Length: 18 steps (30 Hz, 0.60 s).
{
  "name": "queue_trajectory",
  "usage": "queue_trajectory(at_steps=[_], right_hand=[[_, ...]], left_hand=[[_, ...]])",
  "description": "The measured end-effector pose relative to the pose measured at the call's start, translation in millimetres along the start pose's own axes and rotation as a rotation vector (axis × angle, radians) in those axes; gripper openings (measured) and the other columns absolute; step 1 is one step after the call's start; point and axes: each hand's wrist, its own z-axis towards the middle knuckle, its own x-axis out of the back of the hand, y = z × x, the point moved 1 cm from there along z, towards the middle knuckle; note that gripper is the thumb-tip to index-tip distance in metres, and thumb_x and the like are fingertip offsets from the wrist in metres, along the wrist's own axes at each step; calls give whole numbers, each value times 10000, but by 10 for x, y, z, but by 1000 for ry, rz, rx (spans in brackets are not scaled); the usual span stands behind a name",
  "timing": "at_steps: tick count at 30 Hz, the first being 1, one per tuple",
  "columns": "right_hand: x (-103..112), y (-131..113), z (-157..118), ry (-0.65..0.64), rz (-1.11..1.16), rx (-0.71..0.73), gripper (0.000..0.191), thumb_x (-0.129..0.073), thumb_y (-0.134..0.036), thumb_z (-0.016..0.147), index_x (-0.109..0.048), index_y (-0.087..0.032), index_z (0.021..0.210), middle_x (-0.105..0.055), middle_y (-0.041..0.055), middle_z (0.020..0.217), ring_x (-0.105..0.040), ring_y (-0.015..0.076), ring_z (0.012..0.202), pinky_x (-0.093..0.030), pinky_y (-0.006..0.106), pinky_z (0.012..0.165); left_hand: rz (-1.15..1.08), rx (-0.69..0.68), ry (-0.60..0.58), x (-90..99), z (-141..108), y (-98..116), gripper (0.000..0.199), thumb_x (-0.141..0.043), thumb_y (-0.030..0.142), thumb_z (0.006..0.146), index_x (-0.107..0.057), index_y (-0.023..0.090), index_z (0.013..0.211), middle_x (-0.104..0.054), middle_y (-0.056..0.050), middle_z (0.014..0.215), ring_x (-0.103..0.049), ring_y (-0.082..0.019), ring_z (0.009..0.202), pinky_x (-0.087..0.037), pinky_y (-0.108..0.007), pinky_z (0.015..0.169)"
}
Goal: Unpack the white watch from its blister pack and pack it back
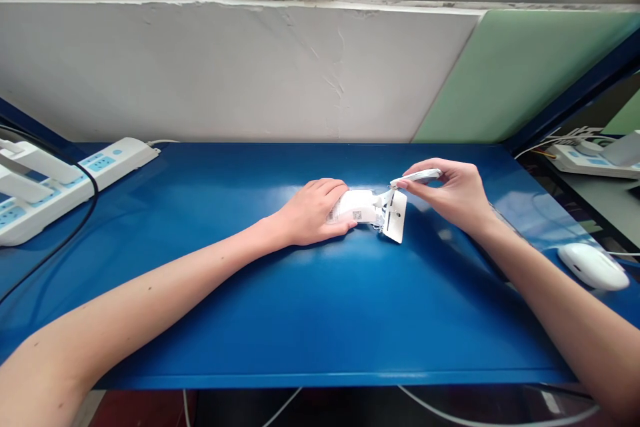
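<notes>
Near the middle of the blue table (300,307), my left hand (316,210) is closed around the left end of a clear plastic package (361,203). White material with a small square code shows inside it. A white card tab with a slot (397,215) stands tilted at the package's right end, where the plastic looks crumpled. My right hand (453,190) pinches a thin, flat white piece (419,177) between thumb and fingers, just above the tab. The piece's left tip meets the top of the tab; whether they are joined I cannot tell.
A white power strip (113,163) with plugged-in adapters and a black cable (93,203) lies at the left. At the right edge rests a white computer mouse (593,265). Another power strip (595,159) sits beyond it. A wall (240,73) stands behind the table.
</notes>
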Motion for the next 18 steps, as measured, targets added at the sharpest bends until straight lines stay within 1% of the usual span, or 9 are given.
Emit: queue_trajectory(at_steps=[2, 4, 6, 9, 11, 13, 15, 18], right_hand=[[-11, -1, 1, -34, 139, -54, 230, -856, -421, 688, -751, -236, 775, -748, 33, 767, -668, 217, 687, -521, 343, 609], [-26, -4, -2, -55, 263, -91, 226, -871, -401, 667, -750, -233, 758, -735, 21, 758, -668, 209, 699, -541, 339, 639], [-35, -9, -8, -51, 338, -143, 222, -861, -415, 682, -757, -232, 753, -726, 15, 752, -664, 198, 692, -547, 330, 637], [-39, -21, -13, -34, 421, -247, 257, -829, -482, 722, -773, -237, 775, -721, 17, 747, -652, 180, 667, -542, 307, 598], [-40, -35, -8, -43, 547, -303, 287, -812, -519, 739, -771, -242, 796, -730, 23, 791, -672, 181, 719, -568, 305, 637], [-42, -57, 0, -79, 699, -361, 296, -803, -525, 751, -761, -242, 824, -744, 32, 872, -692, 184, 790, -595, 310, 682], [-41, -86, 2, -125, 817, -431, 275, -809, -485, 762, -750, -238, 867, -752, 34, 920, -699, 172, 804, -606, 296, 681], [-28, -157, -20, -170, 919, -500, 244, -819, -379, 769, -737, -243, 954, -754, 22, 898, -696, 151, 773, -606, 266, 660]], left_hand=[[0, 1, 5, -3, 2, 1, 569, -579, 533, 910, -559, 105, 1284, -606, -188, 1320, -556, -342, 1228, -450, -476, 1039], [2, 1, 8, -6, 2, 2, 580, -582, 534, 909, -556, 97, 1290, -603, -192, 1325, -554, -343, 1233, -447, -473, 1045], [10, 3, 6, -8, 1, 4, 584, -590, 530, 906, -554, 99, 1297, -597, -190, 1336, -547, -342, 1245, -438, -472, 1058], [22, 5, 3, -9, -2, 6, 578, -600, 521, 901, -555, 103, 1298, -592, -191, 1344, -543, -343, 1250, -434, -478, 1064], [18, 0, 6, -10, -4, 6, 576, -602, 519, 900, -556, 102, 1295, -593, -193, 1340, -545, -343, 1247, -438, -479, 1060], [17, -3, 8, -12, -6, 5, 571, -602, 520, 900, -557, 109, 1293, -593, -189, 1340, -545, -341, 1247, -440, -477, 1057], [22, -4, 7, -14, -7, 3, 563, -601, 521, 900, -556, 120, 1293, -592, -182, 1342, -545, -340, 1248, -440, -474, 1057], [28, -9, 10, -18, -7, 0, 562, -602, 519, 898, -554, 119, 1290, -593, -180, 1341, -544, -339, 1250, -438, -469, 1059]])
